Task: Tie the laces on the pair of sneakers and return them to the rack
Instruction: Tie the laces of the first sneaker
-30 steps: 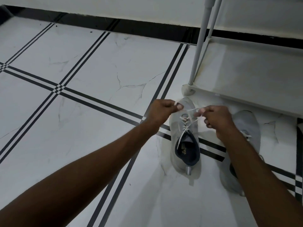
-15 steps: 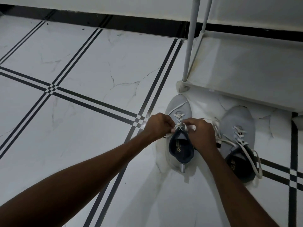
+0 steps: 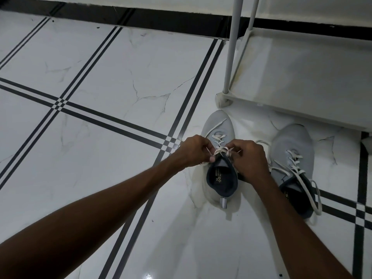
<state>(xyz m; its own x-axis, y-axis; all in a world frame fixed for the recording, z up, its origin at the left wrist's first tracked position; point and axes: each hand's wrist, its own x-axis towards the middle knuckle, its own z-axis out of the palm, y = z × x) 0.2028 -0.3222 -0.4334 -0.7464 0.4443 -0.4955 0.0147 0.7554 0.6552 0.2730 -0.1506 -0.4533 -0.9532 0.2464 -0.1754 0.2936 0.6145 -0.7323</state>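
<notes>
Hands have come together from a wide pull: your left hand (image 3: 194, 151) and right hand (image 3: 248, 158) each pinch the laces (image 3: 221, 150) over the left sneaker (image 3: 219, 158) on the floor (image 3: 120, 87). That knot is forming; the other sneaker (image 3: 292, 156) lies untied beside the rack (image 3: 302, 77).

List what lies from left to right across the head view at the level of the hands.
Left hand → sneaker being laced, both hands pinching its white lace → right hand → second sneaker, laces loose → black floor stripe at the far right.
</notes>
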